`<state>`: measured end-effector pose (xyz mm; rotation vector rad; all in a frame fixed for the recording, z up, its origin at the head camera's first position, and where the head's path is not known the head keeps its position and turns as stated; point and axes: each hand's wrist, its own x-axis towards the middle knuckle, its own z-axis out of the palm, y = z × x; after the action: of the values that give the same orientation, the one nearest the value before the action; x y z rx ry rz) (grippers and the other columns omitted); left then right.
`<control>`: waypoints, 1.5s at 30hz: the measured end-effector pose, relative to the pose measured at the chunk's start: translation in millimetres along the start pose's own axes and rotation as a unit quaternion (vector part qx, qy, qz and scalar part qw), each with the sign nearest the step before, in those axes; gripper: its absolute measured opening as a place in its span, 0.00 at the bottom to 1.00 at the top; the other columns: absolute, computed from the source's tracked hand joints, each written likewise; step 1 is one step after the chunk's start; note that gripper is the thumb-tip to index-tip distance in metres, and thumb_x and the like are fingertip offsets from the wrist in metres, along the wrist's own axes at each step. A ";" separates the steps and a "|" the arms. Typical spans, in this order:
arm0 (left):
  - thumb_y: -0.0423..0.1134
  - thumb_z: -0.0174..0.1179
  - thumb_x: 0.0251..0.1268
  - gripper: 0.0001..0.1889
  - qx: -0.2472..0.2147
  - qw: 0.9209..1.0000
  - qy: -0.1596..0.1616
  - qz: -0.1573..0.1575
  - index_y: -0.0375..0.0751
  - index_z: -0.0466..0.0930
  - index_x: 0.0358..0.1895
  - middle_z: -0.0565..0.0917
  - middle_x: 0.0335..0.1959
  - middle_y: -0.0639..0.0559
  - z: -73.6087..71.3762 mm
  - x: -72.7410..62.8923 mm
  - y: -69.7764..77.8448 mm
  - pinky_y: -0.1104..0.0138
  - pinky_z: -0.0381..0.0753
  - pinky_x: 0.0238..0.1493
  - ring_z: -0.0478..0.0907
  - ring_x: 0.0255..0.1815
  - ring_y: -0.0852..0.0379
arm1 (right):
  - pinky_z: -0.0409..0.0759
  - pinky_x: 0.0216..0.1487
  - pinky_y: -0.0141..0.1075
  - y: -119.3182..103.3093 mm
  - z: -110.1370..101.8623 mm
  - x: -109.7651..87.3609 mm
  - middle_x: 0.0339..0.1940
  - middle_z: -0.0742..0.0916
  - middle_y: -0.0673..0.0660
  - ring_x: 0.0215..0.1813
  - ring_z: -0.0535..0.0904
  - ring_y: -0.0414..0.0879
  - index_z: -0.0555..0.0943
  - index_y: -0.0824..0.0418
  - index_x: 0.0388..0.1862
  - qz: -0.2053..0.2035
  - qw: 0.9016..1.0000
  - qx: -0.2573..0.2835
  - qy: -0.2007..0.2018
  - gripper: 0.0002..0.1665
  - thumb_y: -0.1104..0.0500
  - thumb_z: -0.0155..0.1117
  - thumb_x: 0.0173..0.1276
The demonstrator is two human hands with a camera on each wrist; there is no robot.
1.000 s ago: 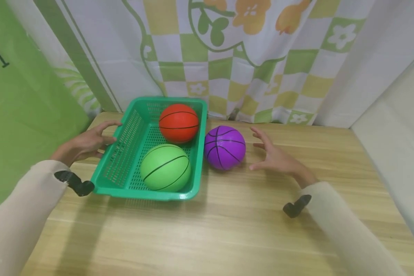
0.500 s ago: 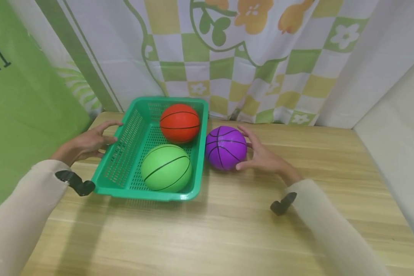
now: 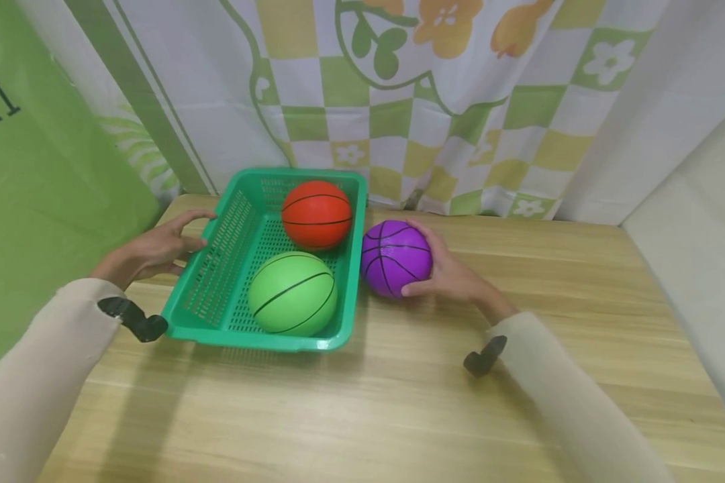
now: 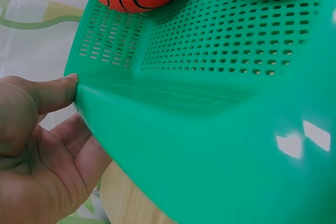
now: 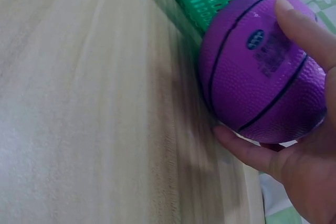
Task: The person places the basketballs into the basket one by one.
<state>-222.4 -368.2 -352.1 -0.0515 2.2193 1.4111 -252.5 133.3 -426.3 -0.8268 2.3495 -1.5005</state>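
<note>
A green plastic basket with perforated walls stands on the table, holding a red toy basketball and a light green toy basketball. At its left side my left hand grips the rim; in the left wrist view the thumb lies at the rim's edge and the fingers go behind the wall, partly hidden. A purple toy basketball sits on the table against the basket's right side. My right hand holds it from the right, thumb and fingers spread round it, some fingers hidden behind the ball.
The wooden table ends at a checked, flowered curtain behind the basket. Green fabric hangs at the left, and a pale surface rises along the right edge.
From a short way off, my right hand has moved left onto the purple basketball and closed round it. My left hand has stayed at the basket's rim.
</note>
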 end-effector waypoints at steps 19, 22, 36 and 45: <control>0.33 0.43 0.82 0.35 -0.001 1.000 -0.001 0.002 0.54 0.35 0.82 0.48 0.74 0.22 0.6 -0.7 -2.4 0.52 0.82 0.50 0.62 0.68 0.31 | 0.70 0.62 0.63 -1.2 -2.6 -1.1 0.76 0.59 0.65 0.71 0.63 0.67 0.52 0.48 0.81 -0.005 0.999 -0.030 0.037 0.69 0.59 0.85 0.45; 0.33 0.44 0.82 0.35 0.001 1.000 0.001 0.002 0.54 0.36 0.82 0.47 0.74 0.24 0.7 -1.9 -2.8 0.52 0.82 0.50 0.63 0.67 0.33 | 0.70 0.63 0.63 -1.7 -6.4 -1.9 0.76 0.60 0.64 0.71 0.63 0.66 0.53 0.48 0.81 -0.011 0.999 -0.030 0.043 0.69 0.59 0.85 0.45; 0.31 0.41 0.82 0.35 0.005 1.000 -0.002 0.008 0.51 0.35 0.82 0.60 0.68 0.19 0.2 -3.2 0.4 0.49 0.82 0.50 0.74 0.60 0.36 | 0.77 0.57 0.59 -18.7 -30.8 -0.7 0.76 0.61 0.63 0.67 0.68 0.67 0.53 0.46 0.80 -0.040 0.998 -0.038 0.041 0.68 0.60 0.84 0.45; 0.31 0.42 0.81 0.35 0.008 1.000 -0.002 0.019 0.50 0.36 0.81 0.60 0.68 0.21 -0.2 -0.8 2.0 0.48 0.82 0.49 0.76 0.58 0.38 | 0.76 0.57 0.60 -46.9 -47.3 6.0 0.75 0.61 0.65 0.67 0.68 0.67 0.53 0.47 0.81 -0.049 0.996 -0.058 0.041 0.68 0.62 0.84 0.45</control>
<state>-222.4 -367.7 -350.0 -0.0017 2.2397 1.4123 -264.3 150.9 -362.8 -0.9369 2.5109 -1.4729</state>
